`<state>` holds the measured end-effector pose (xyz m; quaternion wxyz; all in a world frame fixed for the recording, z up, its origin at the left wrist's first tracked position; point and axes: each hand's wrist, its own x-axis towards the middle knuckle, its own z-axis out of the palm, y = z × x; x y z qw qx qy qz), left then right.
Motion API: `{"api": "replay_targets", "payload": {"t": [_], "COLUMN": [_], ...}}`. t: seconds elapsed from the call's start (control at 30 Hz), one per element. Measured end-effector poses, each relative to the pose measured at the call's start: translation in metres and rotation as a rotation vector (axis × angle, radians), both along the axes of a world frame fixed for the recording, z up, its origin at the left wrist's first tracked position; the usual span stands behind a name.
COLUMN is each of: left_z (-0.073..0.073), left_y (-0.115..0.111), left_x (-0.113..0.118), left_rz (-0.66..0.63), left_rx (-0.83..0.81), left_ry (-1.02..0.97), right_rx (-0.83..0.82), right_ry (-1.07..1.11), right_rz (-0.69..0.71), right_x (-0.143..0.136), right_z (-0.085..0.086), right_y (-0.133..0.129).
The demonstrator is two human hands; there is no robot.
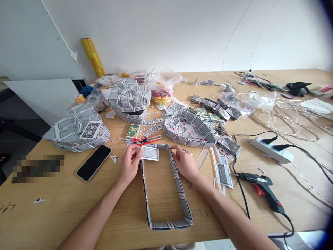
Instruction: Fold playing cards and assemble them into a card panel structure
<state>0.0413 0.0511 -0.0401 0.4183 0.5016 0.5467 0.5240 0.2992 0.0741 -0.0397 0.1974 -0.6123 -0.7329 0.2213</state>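
A long rectangular frame of folded playing cards (185,205) lies on the wooden table, its inside showing bare wood. At its far left corner, my left hand (130,161) pinches a playing card (151,153), which lies over that corner with its patterned back up. My right hand (184,160) has its fingers closed on the far right corner of the frame. Beyond the frame sits a heart-shaped tray made of cards (186,141), with loose cards and scraps inside. A red cutter (151,140) lies just past the frame's far end.
Two card-built boxes (78,133) (128,99) stand at the left and back. A phone (94,163) lies left. On the right are a glue gun (262,187), its black cable, a power strip (272,150) and a ruler (202,159). Card packs (214,109) lie behind.
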Motion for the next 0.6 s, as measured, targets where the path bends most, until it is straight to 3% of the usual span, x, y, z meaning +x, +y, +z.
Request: {"api": "replay_targets", "payload": {"t": [0.2,0.37,0.43,0.6], "left_z": [-0.002,-0.005,-0.005,-0.006], "left_y": [0.0,0.001,0.0,0.0], "left_x": [0.0,-0.001,-0.002,-0.003], "left_rz": [-0.003,0.0,-0.001,-0.011], "left_rx": [0.003,-0.011,-0.014,-0.014], "left_ry": [-0.002,-0.032,-0.047,-0.079], "right_rx": [0.002,0.164,0.259,0.308], "right_ry": [0.094,0.279,0.286,0.058], "right_rz": [-0.011,-0.04,0.043,0.46], "right_x": [0.001,0.004,0.0,-0.029], "right_z": [0.0,0.009,0.021,0.055], "right_y": [-0.001,0.001,0.005,0.018]}}
